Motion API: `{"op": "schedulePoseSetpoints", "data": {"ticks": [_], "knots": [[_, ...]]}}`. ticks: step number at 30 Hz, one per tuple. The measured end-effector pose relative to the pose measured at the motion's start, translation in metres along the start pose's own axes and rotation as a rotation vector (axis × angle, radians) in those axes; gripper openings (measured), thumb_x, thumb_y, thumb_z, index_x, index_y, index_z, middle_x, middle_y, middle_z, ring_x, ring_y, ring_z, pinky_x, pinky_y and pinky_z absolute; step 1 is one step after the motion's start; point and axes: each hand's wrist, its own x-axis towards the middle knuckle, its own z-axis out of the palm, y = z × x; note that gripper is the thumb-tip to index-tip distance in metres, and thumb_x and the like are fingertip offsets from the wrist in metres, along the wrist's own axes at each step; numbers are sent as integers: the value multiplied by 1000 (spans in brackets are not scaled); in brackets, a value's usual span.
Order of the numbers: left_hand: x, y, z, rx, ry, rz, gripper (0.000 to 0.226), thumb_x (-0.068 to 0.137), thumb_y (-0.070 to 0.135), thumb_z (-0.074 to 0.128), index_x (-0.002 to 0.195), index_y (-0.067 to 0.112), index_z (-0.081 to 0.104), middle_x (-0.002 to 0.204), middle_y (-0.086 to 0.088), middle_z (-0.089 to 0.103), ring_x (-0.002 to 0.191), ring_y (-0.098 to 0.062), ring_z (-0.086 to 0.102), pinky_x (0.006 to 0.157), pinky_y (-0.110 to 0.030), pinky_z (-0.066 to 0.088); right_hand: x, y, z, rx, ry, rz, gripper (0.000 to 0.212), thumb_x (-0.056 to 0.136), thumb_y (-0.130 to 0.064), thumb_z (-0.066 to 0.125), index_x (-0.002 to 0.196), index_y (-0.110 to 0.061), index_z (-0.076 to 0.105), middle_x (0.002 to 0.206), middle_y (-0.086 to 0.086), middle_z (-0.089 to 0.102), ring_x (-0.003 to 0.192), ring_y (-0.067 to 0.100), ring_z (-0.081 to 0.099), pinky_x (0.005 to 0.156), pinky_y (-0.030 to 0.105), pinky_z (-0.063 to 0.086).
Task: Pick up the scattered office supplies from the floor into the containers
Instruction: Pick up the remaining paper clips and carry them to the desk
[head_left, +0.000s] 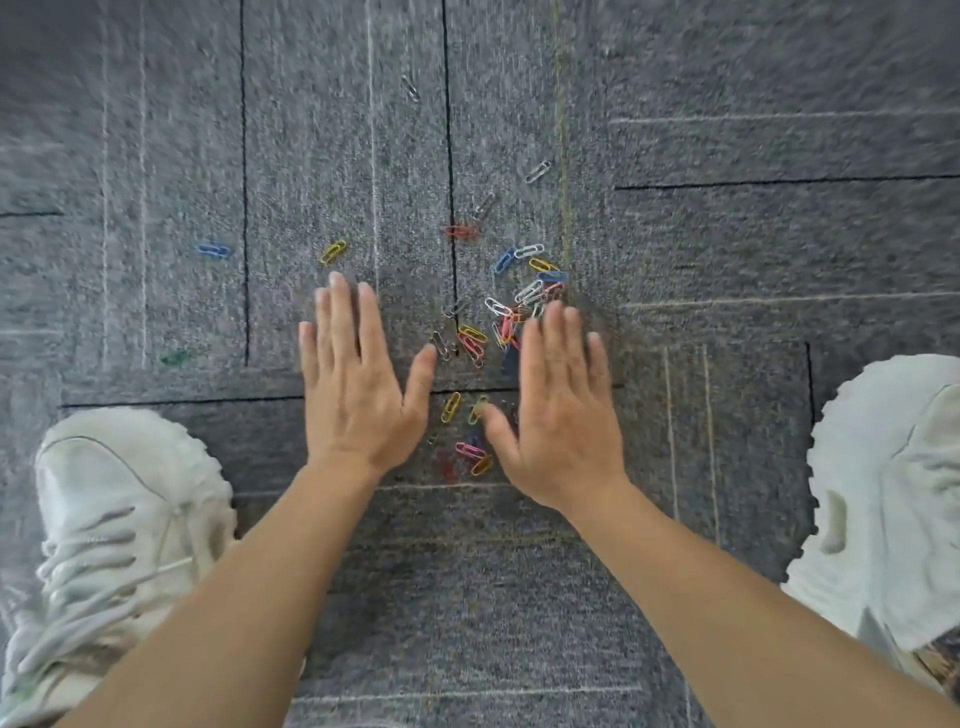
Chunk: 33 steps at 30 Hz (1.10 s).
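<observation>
Several coloured paper clips lie scattered on the grey carpet, with the thickest cluster (524, 296) just beyond my right hand. My left hand (358, 384) is spread flat, palm down, left of the cluster, fingers straight. My right hand (561, 410) is also flat and open, covering part of the pile. Between the two hands lie yellow clips (451, 406) and a pink clip (470, 450). Stray clips sit farther off: a yellow one (333, 251), a blue one (213, 250), a green one (175, 356), a red one (460, 232) and silver ones (538, 171). No container is in view.
My white left shoe (119, 530) and white right shoe (893, 493) stand on the carpet tiles (727, 260) on either side of my forearms. Another silver clip (410, 88) lies far ahead near a tile seam.
</observation>
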Motion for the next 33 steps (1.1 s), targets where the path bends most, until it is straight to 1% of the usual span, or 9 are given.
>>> {"op": "schedulePoseSetpoints", "data": {"ticks": [3,6,9,13,18,23,25,29,33], "knots": [[16,-25,-17,-80,118,-210,82,96,60,24,157,11,2,165,-11,-9,151,-27,-13,121,-43,-11,25,-21,-11,112,-24,-227,81,99,-52,35,157,-2,8,165,16,-2,153,27,-5,123,49,12],[36,-62,-34,-164,117,-636,85,96,60,31,157,10,-1,162,-20,-15,149,-38,-16,120,-51,-10,28,-25,-23,148,-12,-182,83,97,-56,32,158,-7,4,165,13,-8,153,25,-9,123,48,8],[40,-72,-35,-261,68,-780,86,96,63,27,157,9,-1,161,-24,-15,148,-40,-16,120,-51,-10,46,-13,-34,26,-62,-73,88,95,-65,22,157,-12,-9,163,13,-20,150,25,-19,123,46,0],[24,-35,-16,-182,20,-581,90,92,69,8,155,6,-6,160,-26,-18,149,-36,-19,120,-48,-12,92,-1,-41,-56,-151,24,90,94,-69,15,155,-11,-17,160,15,-26,149,27,-24,123,46,-4],[23,-8,-18,-176,26,-148,83,97,66,9,156,11,-12,162,-14,-22,149,-24,-22,119,-36,-16,82,-2,-37,-180,-221,-381,89,97,-66,19,156,-5,-6,163,14,-17,151,26,-18,123,48,5],[82,-44,-35,-247,76,-530,89,94,69,12,155,9,-12,162,-14,-20,150,-27,-18,121,-44,-10,137,22,-66,-44,-65,-64,88,96,-62,22,156,-5,-9,162,15,-19,151,26,-16,124,46,2],[88,-40,-32,-162,11,-515,93,92,72,6,155,7,-13,161,-16,-21,149,-29,-20,122,-47,-9,158,23,-70,-49,-141,10,92,94,-66,17,154,-6,-17,160,14,-26,149,26,-21,124,44,-2],[59,4,-16,-38,-28,-157,88,94,67,-4,152,3,-16,159,-14,-27,148,-25,-24,122,-42,-9,150,3,-57,-24,-185,-230,87,96,-61,16,155,-3,-10,161,17,-19,150,26,-18,124,42,-3],[38,25,-14,-358,-13,235,69,102,49,24,154,3,21,164,-9,14,153,-19,4,124,-41,7,147,-9,-56,396,-69,-321,65,101,-38,32,153,0,25,161,18,22,152,24,15,124,39,14]]}}
